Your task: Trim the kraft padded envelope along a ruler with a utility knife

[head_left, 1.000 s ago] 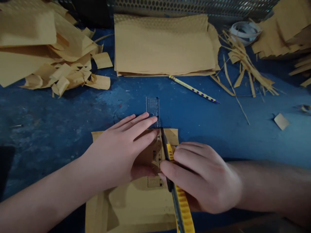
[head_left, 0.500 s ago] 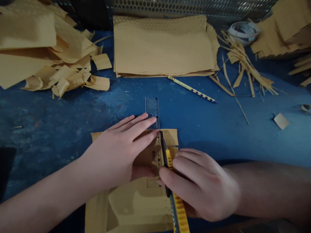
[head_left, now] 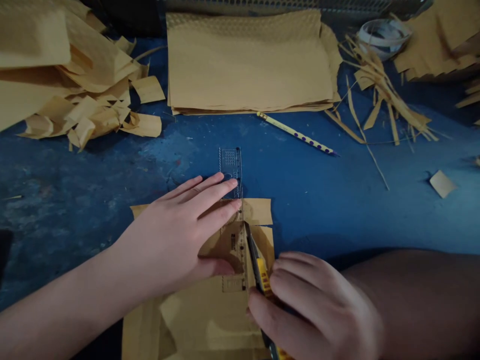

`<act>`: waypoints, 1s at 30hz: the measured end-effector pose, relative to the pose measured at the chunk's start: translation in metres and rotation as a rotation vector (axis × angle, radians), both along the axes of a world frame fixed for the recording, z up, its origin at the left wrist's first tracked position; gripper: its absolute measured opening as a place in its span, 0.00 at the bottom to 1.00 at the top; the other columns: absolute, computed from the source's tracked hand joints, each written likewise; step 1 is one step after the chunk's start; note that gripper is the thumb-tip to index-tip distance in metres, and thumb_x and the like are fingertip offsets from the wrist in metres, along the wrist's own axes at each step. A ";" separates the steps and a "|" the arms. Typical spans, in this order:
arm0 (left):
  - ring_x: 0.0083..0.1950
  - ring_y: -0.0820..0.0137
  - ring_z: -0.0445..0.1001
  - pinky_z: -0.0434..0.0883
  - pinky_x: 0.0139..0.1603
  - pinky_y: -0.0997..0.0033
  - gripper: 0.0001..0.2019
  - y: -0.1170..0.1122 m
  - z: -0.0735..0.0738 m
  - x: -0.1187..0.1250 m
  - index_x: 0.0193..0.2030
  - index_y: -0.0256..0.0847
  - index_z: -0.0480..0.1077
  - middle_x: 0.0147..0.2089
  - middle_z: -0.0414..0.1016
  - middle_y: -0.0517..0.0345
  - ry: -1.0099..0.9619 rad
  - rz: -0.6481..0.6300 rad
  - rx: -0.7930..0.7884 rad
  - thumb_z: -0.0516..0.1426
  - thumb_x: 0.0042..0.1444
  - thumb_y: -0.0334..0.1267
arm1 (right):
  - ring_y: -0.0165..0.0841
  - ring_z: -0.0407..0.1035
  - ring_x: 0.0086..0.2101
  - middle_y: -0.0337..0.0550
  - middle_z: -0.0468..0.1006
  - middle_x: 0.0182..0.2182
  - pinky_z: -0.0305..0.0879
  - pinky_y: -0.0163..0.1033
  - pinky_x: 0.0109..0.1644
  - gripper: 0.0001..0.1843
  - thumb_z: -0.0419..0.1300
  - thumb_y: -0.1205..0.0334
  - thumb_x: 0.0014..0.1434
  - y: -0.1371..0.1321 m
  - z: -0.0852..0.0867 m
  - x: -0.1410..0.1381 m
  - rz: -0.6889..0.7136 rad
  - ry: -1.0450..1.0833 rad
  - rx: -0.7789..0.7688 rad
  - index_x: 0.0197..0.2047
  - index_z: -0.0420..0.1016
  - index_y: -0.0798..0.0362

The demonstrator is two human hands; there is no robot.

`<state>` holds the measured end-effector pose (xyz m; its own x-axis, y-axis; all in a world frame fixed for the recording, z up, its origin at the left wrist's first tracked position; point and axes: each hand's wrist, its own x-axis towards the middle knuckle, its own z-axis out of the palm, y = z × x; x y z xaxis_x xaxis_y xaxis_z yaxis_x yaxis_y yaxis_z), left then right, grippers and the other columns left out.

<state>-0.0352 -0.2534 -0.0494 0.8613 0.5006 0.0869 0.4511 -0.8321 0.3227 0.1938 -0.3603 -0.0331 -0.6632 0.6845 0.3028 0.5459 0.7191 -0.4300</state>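
Left hand (head_left: 168,230): spread flat, resting on the clear ruler (head_left: 233,284).
Right hand (head_left: 318,305): curled tight around the yellow cutter (head_left: 264,276).
Cutter: tip right beside the ruler's edge, over the brown paper (head_left: 206,320).
Brown paper: under the ruler, on the blue desk (head_left: 337,200), with a slit in its right side.
Pencil (head_left: 287,130): lying farther off, near the paper stack (head_left: 247,65).

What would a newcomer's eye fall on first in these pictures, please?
It would probably be the yellow utility knife in the right hand, its tip beside the clear ruler under the spread left hand. Next comes the brown paper stack at top center, a purple-dotted pencil just below its right half.
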 end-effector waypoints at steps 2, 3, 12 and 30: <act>0.74 0.49 0.63 0.65 0.74 0.47 0.38 0.000 0.000 0.000 0.65 0.33 0.70 0.73 0.65 0.42 -0.003 0.001 0.006 0.65 0.56 0.60 | 0.36 0.64 0.25 0.44 0.69 0.21 0.71 0.42 0.31 0.17 0.51 0.77 0.60 -0.002 0.000 -0.001 -0.024 0.002 -0.013 0.35 0.82 0.59; 0.74 0.49 0.64 0.65 0.74 0.47 0.37 0.000 0.000 -0.001 0.65 0.34 0.70 0.73 0.65 0.42 -0.003 0.002 0.007 0.64 0.56 0.59 | 0.36 0.64 0.25 0.44 0.70 0.21 0.71 0.42 0.31 0.17 0.51 0.77 0.60 -0.003 -0.001 -0.001 -0.030 0.005 -0.019 0.36 0.83 0.59; 0.75 0.50 0.62 0.65 0.75 0.46 0.39 -0.001 0.000 -0.002 0.66 0.35 0.69 0.74 0.63 0.44 0.014 0.010 0.010 0.64 0.56 0.61 | 0.35 0.62 0.25 0.41 0.68 0.20 0.65 0.41 0.28 0.17 0.52 0.77 0.61 -0.006 -0.001 -0.002 -0.033 0.009 -0.031 0.36 0.83 0.57; 0.75 0.49 0.62 0.63 0.75 0.46 0.38 -0.002 -0.002 -0.002 0.66 0.35 0.69 0.74 0.64 0.44 0.000 0.014 -0.009 0.64 0.56 0.60 | 0.35 0.63 0.28 0.41 0.68 0.22 0.72 0.44 0.34 0.11 0.57 0.75 0.59 -0.021 -0.005 -0.007 -0.171 -0.013 -0.008 0.35 0.81 0.55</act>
